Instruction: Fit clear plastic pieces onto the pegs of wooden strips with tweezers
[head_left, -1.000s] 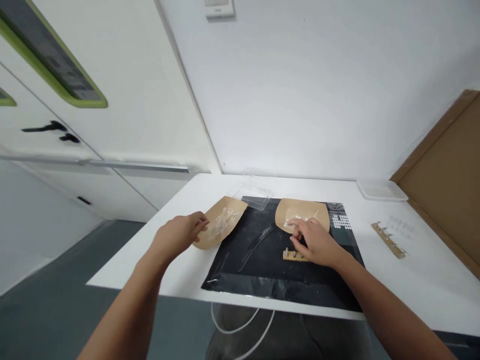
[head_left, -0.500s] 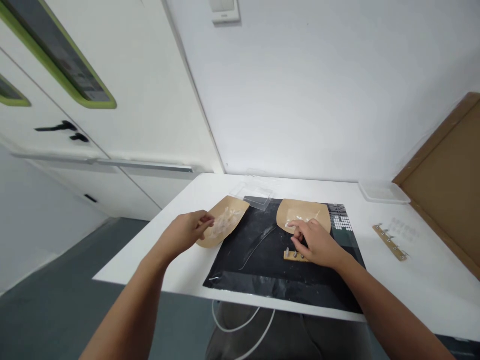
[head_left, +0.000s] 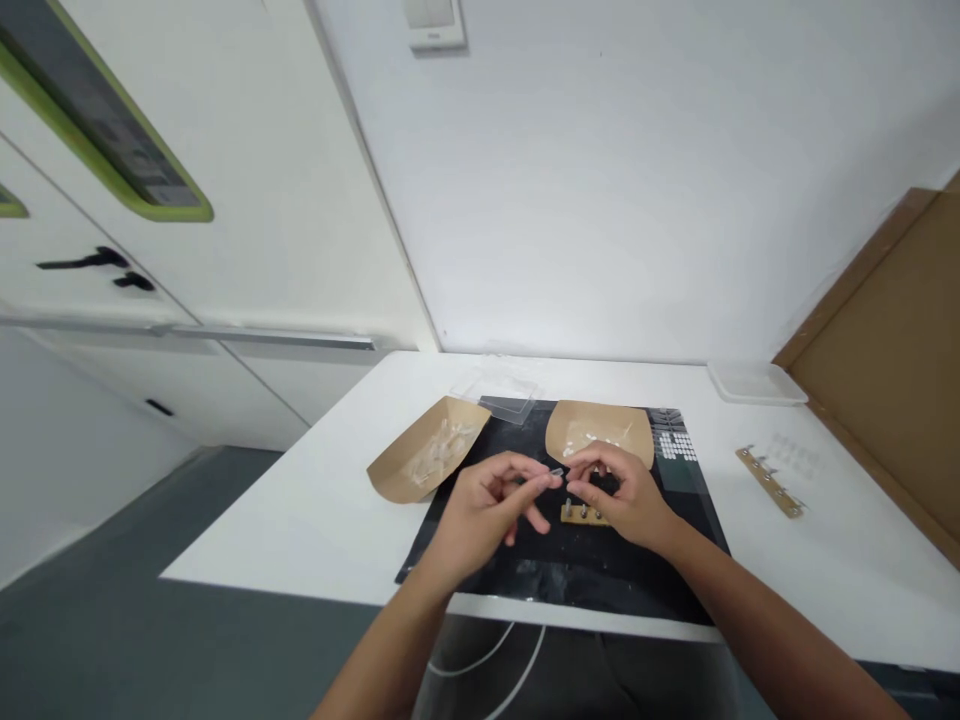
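Note:
My left hand (head_left: pixel 491 505) pinches a small clear plastic tube (head_left: pixel 556 472) between thumb and forefinger, above the black mat (head_left: pixel 517 560). Facing it, my right hand (head_left: pixel 626 495) has its thumb and forefinger curled close to the tube's end; whatever they may hold is too small to make out. Below the right hand lies a wooden strip (head_left: pixel 574 515) with metal studs, partly covered by the fingers. A brown paper tray (head_left: pixel 394 480) of clear pieces is at the left. Behind the right hand, another brown tray (head_left: pixel 637 430) holds small whitish pieces.
A second studded wooden strip (head_left: pixel 769 482) lies on the white table at the right, beside clear round dots (head_left: pixel 795 455). Clear plastic sheets (head_left: pixel 499 385) and a shallow white tray (head_left: pixel 757 385) are near the wall. A cardboard box (head_left: pixel 892 370) stands at the far right.
My left hand has moved right from the left paper tray to the middle, bringing a clear tube. My right hand stays near the right tray, fingertips now meeting the left hand's.

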